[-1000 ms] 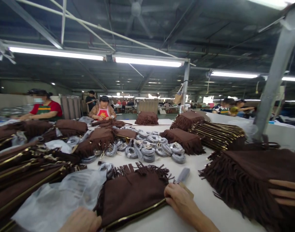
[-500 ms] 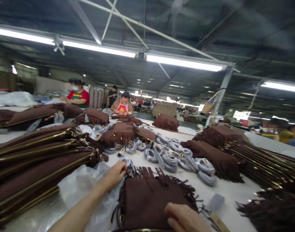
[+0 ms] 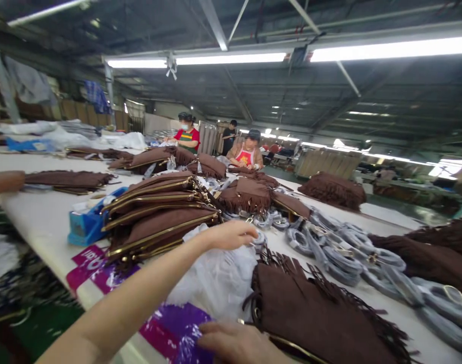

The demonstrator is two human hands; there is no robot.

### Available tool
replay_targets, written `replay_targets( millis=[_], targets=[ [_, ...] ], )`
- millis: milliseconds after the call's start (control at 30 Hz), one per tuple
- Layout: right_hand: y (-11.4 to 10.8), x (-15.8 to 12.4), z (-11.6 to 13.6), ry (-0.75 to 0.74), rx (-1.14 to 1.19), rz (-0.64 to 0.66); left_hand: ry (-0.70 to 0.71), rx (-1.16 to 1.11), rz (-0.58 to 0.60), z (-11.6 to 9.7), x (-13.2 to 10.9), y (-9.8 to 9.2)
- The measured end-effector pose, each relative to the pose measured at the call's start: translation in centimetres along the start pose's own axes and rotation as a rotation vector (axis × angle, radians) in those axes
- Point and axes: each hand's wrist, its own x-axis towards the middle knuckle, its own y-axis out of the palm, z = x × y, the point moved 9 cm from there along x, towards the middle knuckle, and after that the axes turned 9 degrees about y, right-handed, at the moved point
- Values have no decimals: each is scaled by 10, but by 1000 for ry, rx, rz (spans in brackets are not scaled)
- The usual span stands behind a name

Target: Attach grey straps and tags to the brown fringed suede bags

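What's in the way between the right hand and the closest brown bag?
Nothing I can see. The right hand is by the bag, at its near left corner; the cloudy plastic lies beyond the hand, left of the bag.

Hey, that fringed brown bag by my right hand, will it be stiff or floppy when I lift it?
Probably floppy: the bag lies flat and its surface looks like soft cloth. The fringe would likely dangle and swing, since its strips splay loosely. The gold edge may flex less, as it looks like metal.
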Motion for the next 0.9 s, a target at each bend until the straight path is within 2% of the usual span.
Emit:
replay_targets(
  millis=[67,100,167,233,333,400,500,600,700,800,900],
  targets=[
    [-10,16,1,61,12,-45,-24,-18,-7,-4,-41,-30],
    [-18,22,-3,109,28,-85,-63,-11,-56,-1,-65,-45],
    [-32,32,-16,213,70,-165,-140,75,-126,8,-112,-60],
    [-38,38,-29,298,80,-219,-182,113,-117,16,-151,-49],
    [-36,44,-37,369,-26,-287,-181,93,-104,19,-183,-10],
    [-32,47,-34,405,-127,-328,-193,107,-160,17,-189,12],
    [-25,55,-32,482,-259,-326,-191,156,-255,12,-181,33],
    [-21,65,-28,491,-389,-281,-227,208,-297,18,-169,45],
    [-24,66,-22,464,-486,-292,-288,314,-279,28,-162,52],
    [-35,43,-16,479,-510,-346,-274,451,-211,28,-156,57],
    [-48,-5,-19,516,-292,-326,-274,511,-167,25,-153,58]
  ],
)
